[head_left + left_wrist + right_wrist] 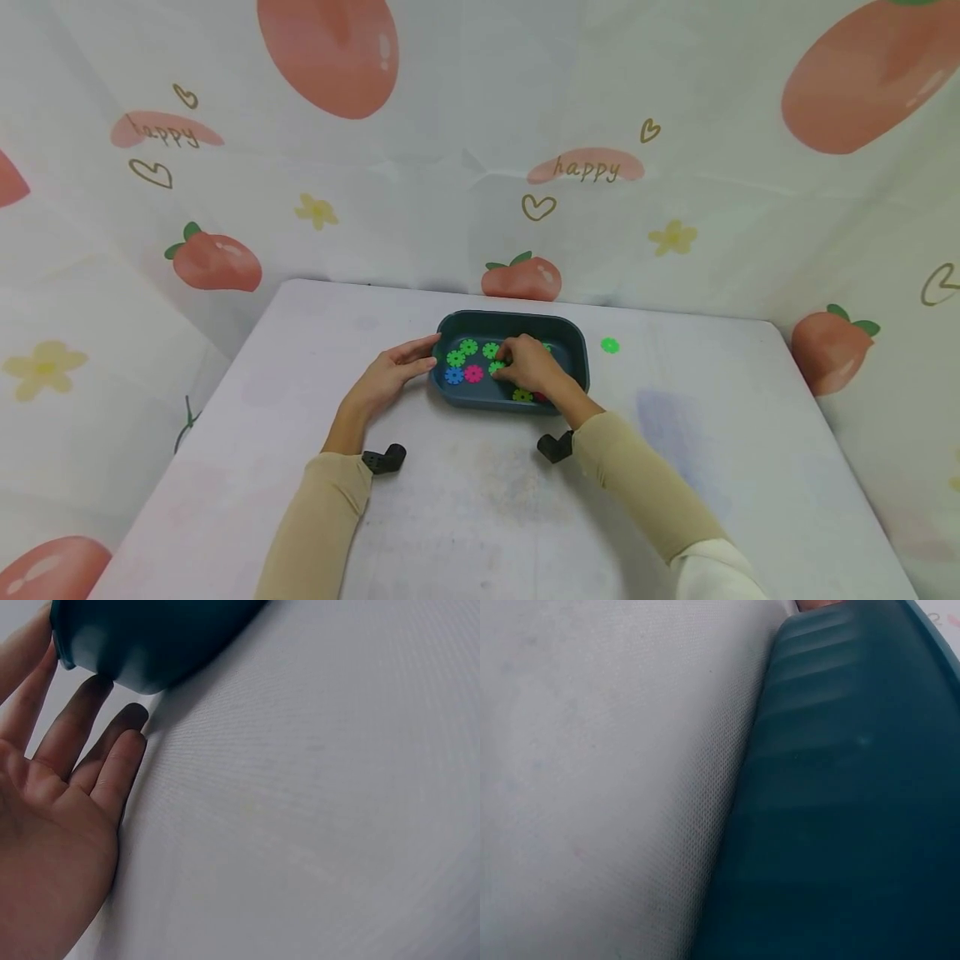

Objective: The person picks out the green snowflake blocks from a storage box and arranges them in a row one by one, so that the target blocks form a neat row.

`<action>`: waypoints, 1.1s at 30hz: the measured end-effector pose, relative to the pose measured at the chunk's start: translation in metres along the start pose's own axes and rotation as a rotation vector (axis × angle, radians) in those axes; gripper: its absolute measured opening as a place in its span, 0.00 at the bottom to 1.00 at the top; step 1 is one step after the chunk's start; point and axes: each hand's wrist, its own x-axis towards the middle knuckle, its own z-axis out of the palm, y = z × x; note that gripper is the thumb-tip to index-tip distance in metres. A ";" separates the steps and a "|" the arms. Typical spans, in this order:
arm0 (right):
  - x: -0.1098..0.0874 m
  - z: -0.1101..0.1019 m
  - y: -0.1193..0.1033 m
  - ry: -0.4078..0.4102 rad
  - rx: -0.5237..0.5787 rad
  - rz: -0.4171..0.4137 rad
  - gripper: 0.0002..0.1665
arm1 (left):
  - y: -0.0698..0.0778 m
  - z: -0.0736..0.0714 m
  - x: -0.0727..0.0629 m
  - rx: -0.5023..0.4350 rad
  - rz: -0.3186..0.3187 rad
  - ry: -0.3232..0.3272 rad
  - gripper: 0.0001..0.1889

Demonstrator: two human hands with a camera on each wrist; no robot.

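Centre frame: our spread left hand (384,382) touched the dark-teal rectangular plastic tray (480,404); whether our right hand (531,367) pinched, we couldn't tell. Thin green notched discs (468,347) likely needed edge grips.

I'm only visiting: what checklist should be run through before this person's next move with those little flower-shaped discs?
1. Dark teal rectangular tray upright on the white table: ok.
2. Left hand at the tray's left end: ok.
3. Right hand reaching inside the tray: ok.
4. Disc pinched by that hand: cannot tell; its fingers obscure this.
5. Every disc inside the tray: not ok; one bright green flower-shaped disc lies outside, right of it.
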 end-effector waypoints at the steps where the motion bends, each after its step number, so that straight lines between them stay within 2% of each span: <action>1: 0.000 0.000 0.000 -0.001 0.001 0.002 0.17 | 0.000 0.000 0.000 0.001 -0.002 0.000 0.31; 7: -0.001 -0.001 -0.002 -0.020 0.023 -0.007 0.15 | 0.001 -0.001 0.000 -0.001 -0.002 -0.002 0.31; 18: -0.009 -0.007 -0.003 -0.069 0.156 -0.078 0.09 | 0.000 0.000 0.001 -0.017 -0.021 0.002 0.28; 24: -0.019 -0.016 -0.004 -0.044 0.168 -0.084 0.14 | -0.003 0.002 0.002 -0.025 -0.019 -0.001 0.31; 29: -0.023 -0.022 -0.002 0.003 0.162 -0.112 0.12 | -0.003 0.002 0.002 -0.031 -0.020 -0.011 0.30; 33: -0.022 -0.026 0.002 0.049 0.199 -0.127 0.12 | -0.002 0.001 0.001 -0.027 -0.011 -0.011 0.29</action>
